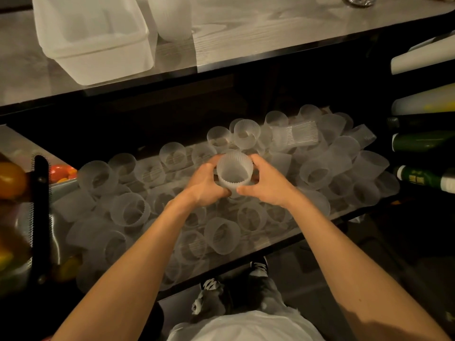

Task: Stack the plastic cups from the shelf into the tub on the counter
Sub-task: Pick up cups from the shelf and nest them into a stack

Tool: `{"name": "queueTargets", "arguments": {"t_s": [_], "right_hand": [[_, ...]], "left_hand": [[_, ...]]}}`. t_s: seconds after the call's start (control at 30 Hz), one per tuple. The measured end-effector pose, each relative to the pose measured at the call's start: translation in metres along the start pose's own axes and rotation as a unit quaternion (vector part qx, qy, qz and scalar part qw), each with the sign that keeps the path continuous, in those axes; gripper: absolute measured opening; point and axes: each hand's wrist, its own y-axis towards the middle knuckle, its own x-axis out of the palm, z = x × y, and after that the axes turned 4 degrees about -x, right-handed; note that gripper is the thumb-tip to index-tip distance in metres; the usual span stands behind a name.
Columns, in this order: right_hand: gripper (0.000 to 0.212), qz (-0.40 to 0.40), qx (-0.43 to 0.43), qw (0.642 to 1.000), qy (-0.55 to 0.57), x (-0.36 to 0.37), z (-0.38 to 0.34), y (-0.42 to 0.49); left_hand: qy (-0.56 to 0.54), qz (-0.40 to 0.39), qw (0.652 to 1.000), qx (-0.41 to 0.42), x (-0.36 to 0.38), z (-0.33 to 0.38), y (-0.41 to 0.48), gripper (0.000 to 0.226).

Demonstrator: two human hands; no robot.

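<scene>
Both hands (235, 183) curled round one cup (234, 171), arms outstretched — over shelf (307, 228)

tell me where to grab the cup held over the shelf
Likely the ribbed side wall of the cup, with the grip coming from the sides: it is mouth-up, and the ribs should resist slipping.

Frosted-white ribbed cups (234, 172), transl. white tub (93, 49), dk green bottles (418, 141), pale woodgrain counter (270, 28).
</scene>
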Motion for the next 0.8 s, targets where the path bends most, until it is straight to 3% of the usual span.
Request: {"name": "queueTargets", "arguments": {"t_s": [0.3,0.5,0.8], "right_hand": [[0.075,-0.008,-0.002,1.000,-0.029,-0.025,-0.018,0.003],[0.078,-0.044,0.035,0.998,-0.030,-0.021,-0.011,0.008],[0.079,-0.056,0.043,0.995,-0.065,0.005,0.012,0.007]], "left_hand": [[-0.051,-0.023,0.998,0.038,-0.010,0.013,0.006,0.088],[-0.039,-0.064,0.997,-0.023,-0.007,0.008,0.011,0.094],[-0.046,-0.064,0.994,-0.074,0.017,-0.011,0.005,0.093]]}}
